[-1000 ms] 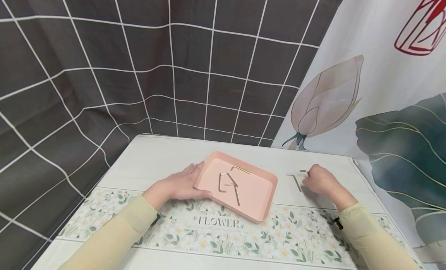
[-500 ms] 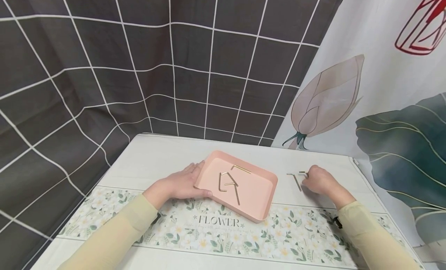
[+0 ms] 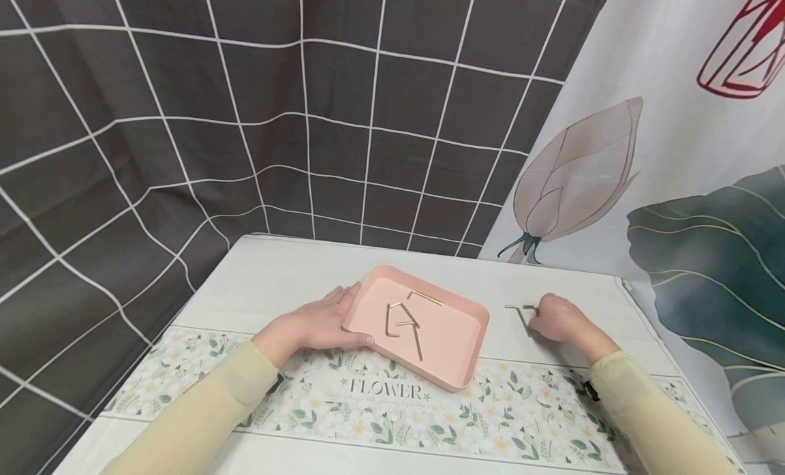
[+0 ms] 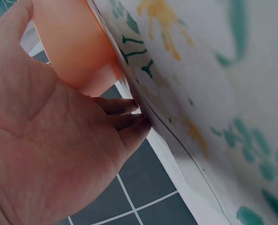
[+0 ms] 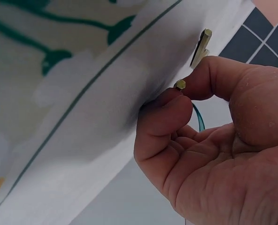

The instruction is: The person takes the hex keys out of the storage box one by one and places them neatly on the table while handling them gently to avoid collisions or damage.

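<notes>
My left hand (image 3: 319, 323) holds a corner of the pink tray (image 3: 450, 335), with the thumb along the near wall and the other fingers by the left wall. In the left wrist view, two fingertips (image 4: 141, 124) touch the tablecloth beside the tray wall (image 4: 78, 42). Several brass-coloured hex keys (image 3: 417, 342) lie in the tray. To its right, my right hand (image 3: 559, 318) pinches another hex key (image 5: 180, 85) between thumb and finger, low over the cloth; its six-sided end pokes out. One loose hex key (image 3: 522, 318) lies just left of that hand.
A white cloth with a floral band (image 3: 356, 420) reading FLOWER covers the table. Behind it hangs a dark curtain (image 3: 331, 148) with a white grid. A pale curtain (image 3: 662, 209) printed with a bud and leaves hangs at the right.
My right hand has slid slightly left with its hex key, which now comes right up to the loose one. The left hand and tray stay put.
</notes>
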`<state>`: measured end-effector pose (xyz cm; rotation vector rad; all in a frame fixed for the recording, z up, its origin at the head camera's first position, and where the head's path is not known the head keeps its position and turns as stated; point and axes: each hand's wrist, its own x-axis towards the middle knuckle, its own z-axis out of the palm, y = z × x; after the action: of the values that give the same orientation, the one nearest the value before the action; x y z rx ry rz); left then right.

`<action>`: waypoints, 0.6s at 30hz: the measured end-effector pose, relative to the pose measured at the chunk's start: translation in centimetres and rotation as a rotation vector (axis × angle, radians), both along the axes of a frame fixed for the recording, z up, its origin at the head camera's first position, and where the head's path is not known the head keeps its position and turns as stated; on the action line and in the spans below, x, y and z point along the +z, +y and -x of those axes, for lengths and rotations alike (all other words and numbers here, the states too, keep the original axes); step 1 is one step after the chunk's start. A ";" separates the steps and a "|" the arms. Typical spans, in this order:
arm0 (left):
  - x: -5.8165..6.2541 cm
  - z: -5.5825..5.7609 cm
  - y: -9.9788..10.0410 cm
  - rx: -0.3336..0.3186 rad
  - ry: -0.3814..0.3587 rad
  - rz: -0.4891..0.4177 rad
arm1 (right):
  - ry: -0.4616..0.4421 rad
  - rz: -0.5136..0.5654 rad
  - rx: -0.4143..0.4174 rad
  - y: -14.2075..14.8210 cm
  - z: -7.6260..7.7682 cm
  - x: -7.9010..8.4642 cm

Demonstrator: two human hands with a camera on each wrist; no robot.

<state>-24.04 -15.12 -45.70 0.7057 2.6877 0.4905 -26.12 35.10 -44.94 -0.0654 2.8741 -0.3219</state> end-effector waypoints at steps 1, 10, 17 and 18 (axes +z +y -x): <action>0.0 0.0 0.0 0.001 -0.002 -0.002 | 0.001 -0.001 0.003 0.0 0.1 0.0; -0.1 0.1 0.0 -0.002 0.003 0.003 | 0.003 -0.013 0.016 0.0 0.3 -0.4; 0.0 0.0 0.0 0.007 0.002 -0.013 | -0.004 -0.052 0.002 -0.7 0.1 0.1; 0.0 0.0 0.0 0.008 0.001 -0.015 | -0.003 -0.056 0.002 -0.8 0.1 0.2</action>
<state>-24.04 -15.13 -45.67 0.6998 2.6914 0.5134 -26.18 34.26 -44.71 -0.0582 2.8782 -0.2404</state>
